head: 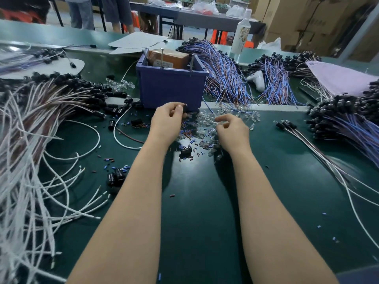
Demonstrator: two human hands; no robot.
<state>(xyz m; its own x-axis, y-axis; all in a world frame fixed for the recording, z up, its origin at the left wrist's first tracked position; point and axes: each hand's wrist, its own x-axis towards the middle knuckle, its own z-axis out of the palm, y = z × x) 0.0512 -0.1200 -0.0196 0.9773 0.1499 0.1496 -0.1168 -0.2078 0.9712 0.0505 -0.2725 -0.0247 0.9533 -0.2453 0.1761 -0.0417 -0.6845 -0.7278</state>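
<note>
My left hand (pixel 168 121) pinches a small black socket (pixel 185 108) between thumb and fingers, just in front of the blue bin (pixel 171 89). My right hand (pixel 232 131) hovers with curled fingers over a heap of small clear bulbs (pixel 207 121); whether it pinches a bulb I cannot tell. Tiny blue and red sleeves (pixel 188 133) lie scattered between the hands. Another black socket (pixel 185 150) rests on the green table (pixel 194 201) below my left hand.
White wires (pixel 30 181) with black sockets pile at the left. Blue and brown wire bundles (pixel 223 76) lie behind the bin and at the right (pixel 348 128). A white bottle (pixel 241 33) stands at the back. People's legs show beyond the far table.
</note>
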